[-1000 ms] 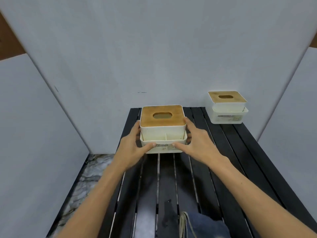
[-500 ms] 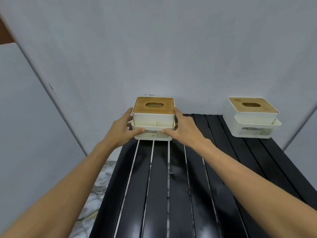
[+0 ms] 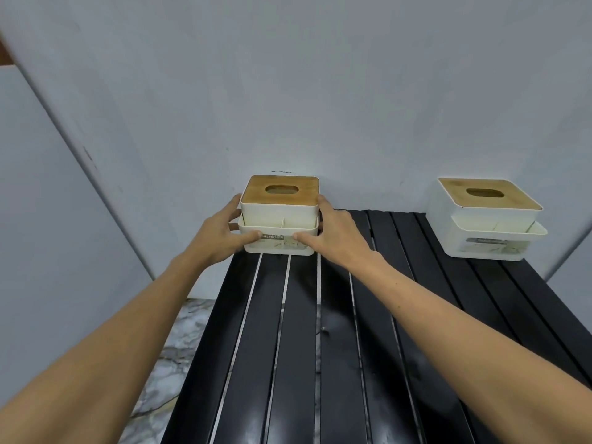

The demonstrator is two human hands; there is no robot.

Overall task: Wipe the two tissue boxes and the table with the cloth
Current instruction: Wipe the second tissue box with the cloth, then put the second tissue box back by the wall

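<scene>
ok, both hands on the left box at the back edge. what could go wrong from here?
1. The left tissue box sits at the table's far left corner; a push from the left hand or right hand could tip it off.
2. Its wooden lid may be loose and could shift.
3. No cloth in view, so wiping can't start.

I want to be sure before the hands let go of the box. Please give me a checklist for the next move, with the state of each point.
1. Both hands hold the left tissue box: ok; left hand and right hand grip its sides.
2. Box is over the black slatted table, at its far left corner: ok.
3. Box bottom rests fully on the slats: cannot tell.
4. Wooden lid is seated: ok.
5. Right tissue box stands apart: ok.
6. Cloth is within reach: cannot tell; not in view.
</scene>
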